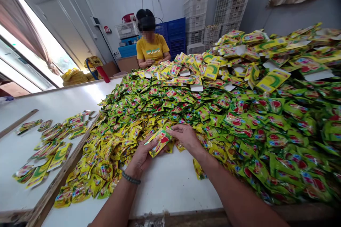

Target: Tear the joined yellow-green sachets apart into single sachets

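My left hand (144,153) is closed around a small yellow-and-green carton (160,142) with a red fruit print, held tilted above the white tabletop (170,182). At the carton's upper right end, the fingers of my right hand (186,137) are pinched together. A bit of green shows by these fingertips; whether it is a packet or part of the carton I cannot tell. Around both hands spreads a heap of small sealed packets: yellow packets (106,170) at the left and close by, green packets (266,142) behind and to the right.
Many flat-looking cartons (213,69) lie on top of the heap. More cartons (60,156) rest left of a wooden strip (64,170). Across the table sits a person in a yellow shirt (152,48). White crates (196,14) and blue crates (177,35) stand behind.
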`<state>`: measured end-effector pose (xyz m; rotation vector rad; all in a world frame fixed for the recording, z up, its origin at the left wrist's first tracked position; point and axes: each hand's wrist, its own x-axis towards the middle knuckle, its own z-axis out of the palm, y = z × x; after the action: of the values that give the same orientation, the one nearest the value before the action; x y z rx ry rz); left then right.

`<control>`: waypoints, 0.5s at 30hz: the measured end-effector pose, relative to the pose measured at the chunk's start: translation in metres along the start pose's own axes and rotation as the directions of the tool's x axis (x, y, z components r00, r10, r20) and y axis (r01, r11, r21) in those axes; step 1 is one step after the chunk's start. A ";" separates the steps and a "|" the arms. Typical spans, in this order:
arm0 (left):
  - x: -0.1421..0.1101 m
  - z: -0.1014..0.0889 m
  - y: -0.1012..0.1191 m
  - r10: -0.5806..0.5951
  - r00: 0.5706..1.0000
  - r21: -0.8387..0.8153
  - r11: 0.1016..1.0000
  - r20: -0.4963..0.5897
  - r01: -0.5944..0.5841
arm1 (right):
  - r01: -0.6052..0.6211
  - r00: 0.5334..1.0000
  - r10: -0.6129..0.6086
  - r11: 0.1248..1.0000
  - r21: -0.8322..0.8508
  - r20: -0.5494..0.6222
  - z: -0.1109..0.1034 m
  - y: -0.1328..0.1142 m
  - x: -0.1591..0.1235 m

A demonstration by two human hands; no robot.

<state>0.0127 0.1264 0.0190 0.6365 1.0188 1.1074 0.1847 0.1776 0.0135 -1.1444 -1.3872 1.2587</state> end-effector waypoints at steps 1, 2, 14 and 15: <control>0.000 -0.002 0.000 0.010 1.000 -0.004 1.000 0.000 -0.010 | 0.047 0.999 -0.046 0.997 -0.064 0.012 -0.001 -0.001 -0.001; 0.000 -0.004 0.000 0.017 1.000 -0.006 1.000 0.005 -0.017 | 0.101 0.995 -0.099 0.986 -0.132 0.024 -0.001 -0.003 -0.002; 0.000 0.003 -0.004 0.113 0.992 0.057 0.992 0.047 -0.116 | -0.016 0.957 -0.016 0.994 0.109 0.290 0.011 -0.006 -0.013; 0.000 0.005 -0.006 0.108 0.994 0.036 0.993 0.025 -0.109 | -0.026 0.967 -0.009 0.991 0.133 0.256 0.012 -0.006 -0.012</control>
<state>0.0198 0.1249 0.0160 0.7403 0.9962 1.1753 0.1748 0.1633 0.0178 -0.9191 -1.4589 1.5245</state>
